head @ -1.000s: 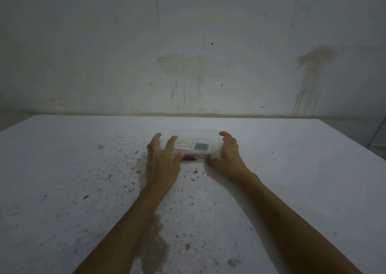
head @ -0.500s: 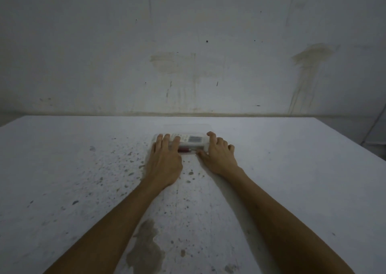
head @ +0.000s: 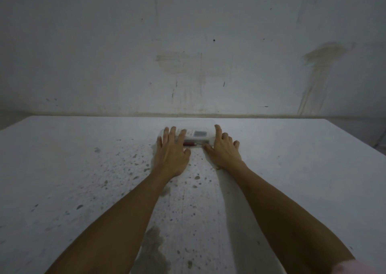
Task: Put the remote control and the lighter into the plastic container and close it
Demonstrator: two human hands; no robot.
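Note:
A clear plastic container [head: 210,139] sits on the white table [head: 292,169], far from me, with its lid on top. Through the plastic I see a white remote control [head: 196,134] with a grey screen and, nearer to me, a red lighter [head: 189,144]. My left hand [head: 171,150] lies flat with its fingers spread over the container's left end. My right hand [head: 222,148] rests on the right end, fingers on the lid and thumb against the front wall. Both palms press down on it.
The table top is speckled with dark spots and has a damp stain [head: 154,250] close to me. A stained wall [head: 188,64] rises just behind the table's far edge. The right edge of the table [head: 355,140] drops off.
The container has slid away from me toward the wall. My hands went from gripping its sides to lying flatter on top of the lid.

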